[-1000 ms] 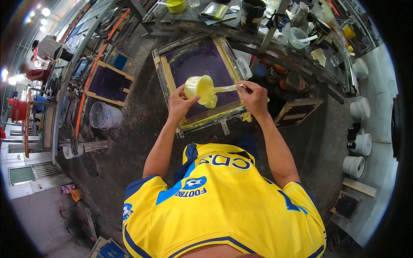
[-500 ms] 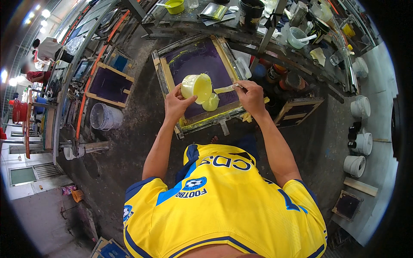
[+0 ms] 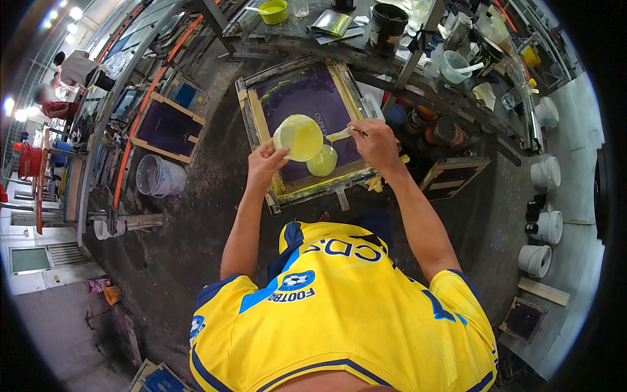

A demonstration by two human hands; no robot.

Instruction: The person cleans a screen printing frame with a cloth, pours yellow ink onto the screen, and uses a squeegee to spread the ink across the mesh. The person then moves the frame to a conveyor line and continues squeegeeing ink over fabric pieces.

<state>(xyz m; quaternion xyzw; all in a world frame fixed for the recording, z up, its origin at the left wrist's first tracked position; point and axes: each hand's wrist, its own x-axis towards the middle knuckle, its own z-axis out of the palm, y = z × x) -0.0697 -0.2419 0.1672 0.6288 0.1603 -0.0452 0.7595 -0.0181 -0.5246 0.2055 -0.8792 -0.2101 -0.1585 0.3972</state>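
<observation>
My left hand [image 3: 266, 162] grips a translucent plastic tub [image 3: 298, 138] by its near-left side, tilted over a screen printing frame [image 3: 257, 121]. Yellow ink coats the inside of the tub. Below its lip a pale yellow-green pool of ink [image 3: 322, 163] lies on the frame's dark purple mesh [image 3: 294, 98]. In my right hand [image 3: 375, 145] is a small spatula [image 3: 338, 135] smeared with yellow, its tip near the tub's right rim. A thin strand of ink hangs between the spatula and the pool.
A cluttered bench [image 3: 307, 49] with a yellow-green bowl [image 3: 273, 12] and a dark ink bucket [image 3: 387, 28] stands beyond the frame. A white bucket [image 3: 160, 176] and another purple screen [image 3: 166, 127] are at left. Several white buckets [image 3: 546, 166] line the right wall. Other people are at far left.
The tub has tipped further, its opening turning toward me. The ink pool on the mesh has grown wider. The spatula has shifted slightly left, and pale lettering on the mesh is now uncovered.
</observation>
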